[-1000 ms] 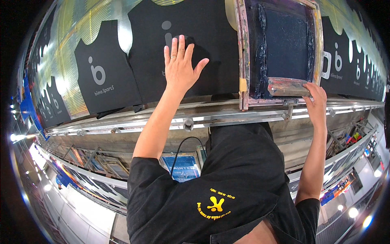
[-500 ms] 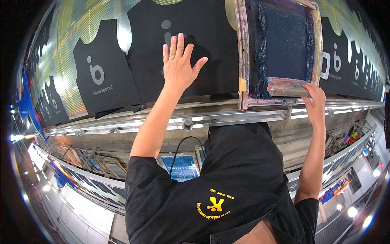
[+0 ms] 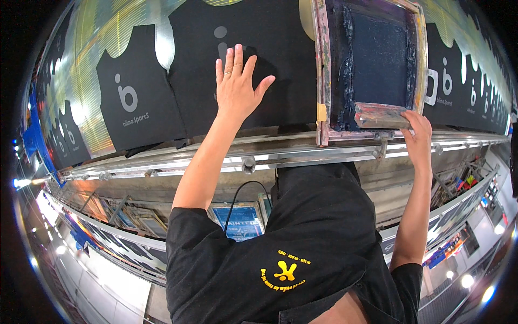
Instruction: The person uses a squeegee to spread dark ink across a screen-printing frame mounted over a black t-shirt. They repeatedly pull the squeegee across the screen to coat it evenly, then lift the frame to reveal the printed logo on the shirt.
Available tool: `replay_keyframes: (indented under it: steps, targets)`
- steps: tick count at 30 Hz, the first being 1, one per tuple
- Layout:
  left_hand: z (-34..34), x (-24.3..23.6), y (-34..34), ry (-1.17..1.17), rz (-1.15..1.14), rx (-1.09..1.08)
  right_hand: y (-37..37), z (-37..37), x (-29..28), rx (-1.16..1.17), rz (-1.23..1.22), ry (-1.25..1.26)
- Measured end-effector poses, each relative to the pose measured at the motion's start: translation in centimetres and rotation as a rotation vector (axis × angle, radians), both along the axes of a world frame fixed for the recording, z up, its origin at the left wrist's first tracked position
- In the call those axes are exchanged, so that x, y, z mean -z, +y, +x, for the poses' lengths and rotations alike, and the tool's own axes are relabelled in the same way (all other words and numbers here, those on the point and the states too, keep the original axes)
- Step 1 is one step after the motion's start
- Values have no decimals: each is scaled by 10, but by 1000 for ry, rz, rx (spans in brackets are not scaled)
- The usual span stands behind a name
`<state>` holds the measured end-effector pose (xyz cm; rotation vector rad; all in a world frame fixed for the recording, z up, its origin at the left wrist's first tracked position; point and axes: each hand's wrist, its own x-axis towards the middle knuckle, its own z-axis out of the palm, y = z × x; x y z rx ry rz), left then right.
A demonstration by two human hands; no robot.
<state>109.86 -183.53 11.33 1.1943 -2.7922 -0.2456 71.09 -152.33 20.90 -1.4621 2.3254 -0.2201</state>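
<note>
My left hand (image 3: 237,83) is open, fingers spread, over a black shirt panel (image 3: 286,70) on the long table. It covers part of the panel's grey print; whether the palm touches the cloth I cannot tell. To its right a screen printing frame (image 3: 323,86) lies over the table, with dark ink streaked along both sides of its mesh (image 3: 380,59). My right hand (image 3: 418,129) grips one end of a squeegee (image 3: 380,116), which rests across the near end of the frame.
Another black panel with a grey print (image 3: 128,92) lies left, and further panels (image 3: 447,83) lie right. A metal rail (image 3: 205,162) with knobs runs along the table's near edge. Below stand a blue screen (image 3: 243,220) and several other frames (image 3: 145,218). A black cable (image 3: 237,194) loops near my body.
Almost nothing differs. My left hand stays spread over the panel, and my right hand keeps hold of the squeegee at the frame's near end.
</note>
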Motion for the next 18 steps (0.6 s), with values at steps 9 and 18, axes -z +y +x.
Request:
replay_keyframes:
  steps: [9, 18]
  targets:
    - [-1, 1, 0, 11, 2, 1, -2, 2, -3, 41, 56, -24]
    - [-1, -1, 0, -20, 21, -9, -1, 1, -1, 3, 13, 4]
